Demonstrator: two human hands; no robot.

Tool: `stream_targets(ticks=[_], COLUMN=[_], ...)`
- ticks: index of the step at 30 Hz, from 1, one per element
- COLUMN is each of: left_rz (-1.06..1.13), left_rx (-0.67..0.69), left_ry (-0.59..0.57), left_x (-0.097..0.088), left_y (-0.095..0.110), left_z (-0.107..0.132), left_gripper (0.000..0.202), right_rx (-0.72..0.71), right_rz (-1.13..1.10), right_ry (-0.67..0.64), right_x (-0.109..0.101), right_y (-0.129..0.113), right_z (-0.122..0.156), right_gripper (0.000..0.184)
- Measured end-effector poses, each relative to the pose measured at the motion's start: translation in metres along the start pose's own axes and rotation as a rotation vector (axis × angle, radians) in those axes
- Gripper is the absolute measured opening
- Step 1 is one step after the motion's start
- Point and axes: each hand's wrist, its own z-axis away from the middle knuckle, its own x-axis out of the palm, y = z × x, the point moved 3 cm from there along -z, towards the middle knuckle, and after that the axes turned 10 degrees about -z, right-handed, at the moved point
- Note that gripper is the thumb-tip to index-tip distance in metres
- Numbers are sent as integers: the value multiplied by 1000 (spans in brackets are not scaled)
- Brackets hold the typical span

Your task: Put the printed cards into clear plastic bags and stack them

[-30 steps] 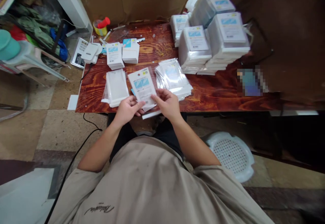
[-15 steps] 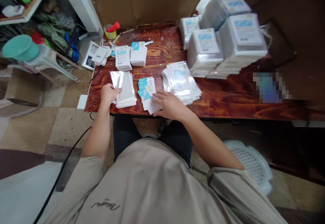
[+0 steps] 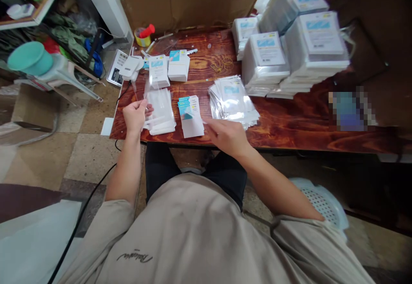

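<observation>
My left hand (image 3: 135,115) pinches the edge of a clear plastic bag, raised at the left side of a stack of clear plastic bags (image 3: 161,112). To the right of that stack lies a fanned pile of blue-and-white printed cards (image 3: 192,125). Beside the pile, my right hand (image 3: 227,135) has its thumb and fingers closed on a thin card, seen nearly edge-on. Behind my right hand sits a loose pile of filled clear bags (image 3: 233,99).
Tall stacks of bagged cards (image 3: 265,56) stand at the back right. Two smaller card stacks (image 3: 159,71) are at the back left, near a yellow tape roll (image 3: 143,39). Rubber bands (image 3: 222,63) lie mid-table. A perforated plastic stool (image 3: 318,202) is below the table's right side.
My left hand has lifted a bag's edge off its stack. My right hand has drawn back right from the card pile with a card between its fingers. The view has shifted slightly.
</observation>
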Motion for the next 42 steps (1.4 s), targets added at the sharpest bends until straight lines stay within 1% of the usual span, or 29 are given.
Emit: stream_targets(ticks=[1,2,3,4,5,7,9,11,14,16,17,18,19,20,23,24,25,26,27,30,32,35,37,40,42], left_rz=[138,236,304,355,397,464,505,512,493,491,492,492,493,493,504,513,521,527,532,511,475,417,353,206,114], left_rx=[-47,-84,-115,-141,-165,-197,-212,-225,-229,-219,-212,-205,-200,-199,-224,-238,-247,-249,-245,-236,-236,-201,-168,-119,-73], left_ry=[-18,-35,-53,-72,-90,-131,-175,-212,-252,-283,-300,-315,-326,-331,-358,-379,-403,-426,-446,-507,-567,-635,-653,-681,-736], left_x=[7,14,20,26,32,41,47,52,56,59,60,61,60,59,55,54,53,54,55,60,64,66,64,63,64], left_y=[-1,-1,-1,0,0,2,5,8,11,12,13,13,13,13,14,14,16,17,19,22,21,18,15,15,17], left_z=[3,7,12,16,21,32,42,51,65,74,78,81,83,84,86,87,89,92,96,113,123,128,126,121,117], left_gripper=[29,31,34,35,36,36,35,35,39,45,47,48,49,48,43,43,43,44,46,49,50,50,51,52,54], right_rx=[77,162,249,333,408,519,585,612,595,562,548,539,536,532,472,434,393,361,341,360,408,469,490,503,506], right_rz=[-139,-297,-465,-629,-772,-955,-1008,-1008,-959,-916,-916,-940,-985,-1041,-1128,-1121,-1103,-1080,-1054,-960,-907,-857,-857,-1009,-1079], right_ry=[156,265,317,317,286,217,227,295,471,587,620,627,598,531,227,160,138,159,207,394,459,443,413,329,294], right_x=[-5,-7,-6,-1,6,21,31,36,38,40,41,44,46,49,55,55,56,56,56,59,59,58,56,53,47], right_y=[1,2,1,1,0,0,4,9,10,5,2,1,0,1,9,13,16,18,20,19,15,8,5,6,15], right_z=[5,11,16,20,23,26,26,25,24,23,24,24,25,25,28,29,30,30,29,23,19,15,14,12,7], right_gripper=[30,33,37,40,43,46,48,50,49,48,48,48,49,49,46,45,45,48,54,72,71,55,49,55,60])
